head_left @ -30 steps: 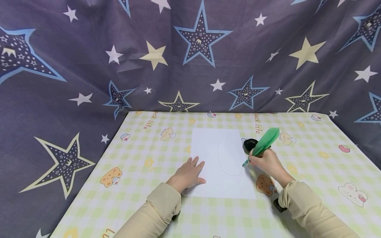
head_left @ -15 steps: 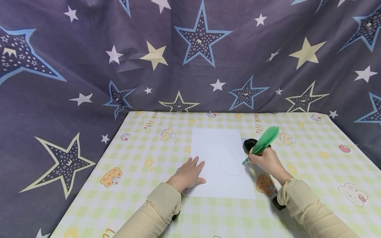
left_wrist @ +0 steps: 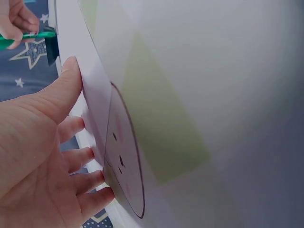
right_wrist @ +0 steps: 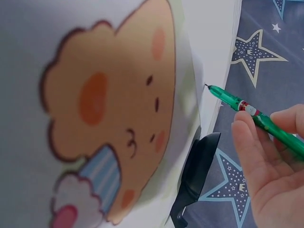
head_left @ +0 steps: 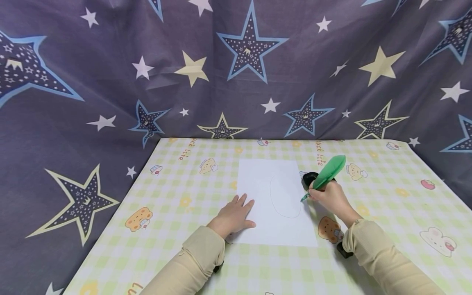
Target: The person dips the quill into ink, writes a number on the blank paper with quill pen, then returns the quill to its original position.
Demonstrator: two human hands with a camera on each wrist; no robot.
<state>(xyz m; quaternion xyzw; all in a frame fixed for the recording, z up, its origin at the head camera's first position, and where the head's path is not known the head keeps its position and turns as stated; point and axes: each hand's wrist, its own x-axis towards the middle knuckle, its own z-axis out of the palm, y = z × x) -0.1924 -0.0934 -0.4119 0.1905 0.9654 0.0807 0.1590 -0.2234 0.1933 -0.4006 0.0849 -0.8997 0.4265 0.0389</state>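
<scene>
A white sheet of paper (head_left: 265, 231) is laid on a table covered with a checked tablecloth (head_left: 177, 254), which is printed with cartoon figures. The sheet's lower left part is pressed by the left hand (head_left: 233, 215), whose fingers are spread well apart and lightly extended; nothing is gripped by it. A green pen (head_left: 328, 175) with a broad feather-shaped top is pinched between the thumb and curled fingers of the right hand (head_left: 331, 200). The pen is held at a slant, with its tip at the sheet's right edge; whether the paper is touched by the tip cannot be told. A thin curved line (head_left: 271, 194) is drawn on the sheet, bowed downward and ending near the tip. A black object (head_left: 309, 179) is seen just beyond the right hand, partly hidden by it. The background is filled by a star-patterned curtain (head_left: 221, 37).
</scene>
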